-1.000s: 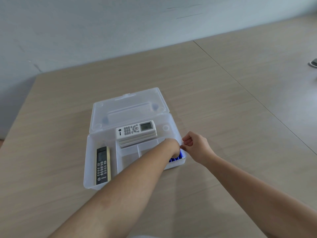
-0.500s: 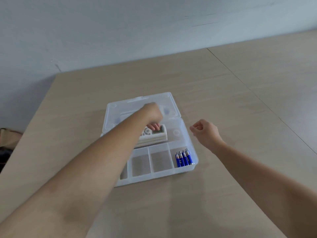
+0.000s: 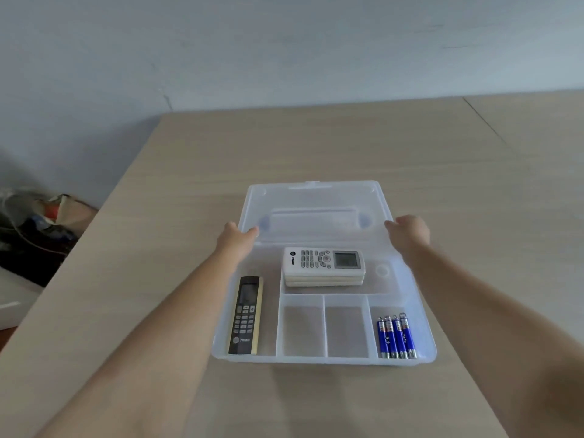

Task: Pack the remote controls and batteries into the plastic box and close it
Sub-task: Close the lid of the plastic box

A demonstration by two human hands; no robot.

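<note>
A clear plastic box sits open on the wooden table, its lid laid back flat behind it. White remote controls are stacked in the rear compartment. A black remote lies in the left compartment. Several blue batteries lie side by side in the front right compartment. My left hand grips the lid's left edge. My right hand holds the lid's right edge.
Two small front compartments of the box hold nothing. The table's left edge runs diagonally; beyond it, clutter and bags lie on the floor. A wall stands behind the table.
My left hand has left the white remotes and moved to the lid's left edge. My right hand has moved from beside the box to the lid's right edge. The view has shifted closer.
</note>
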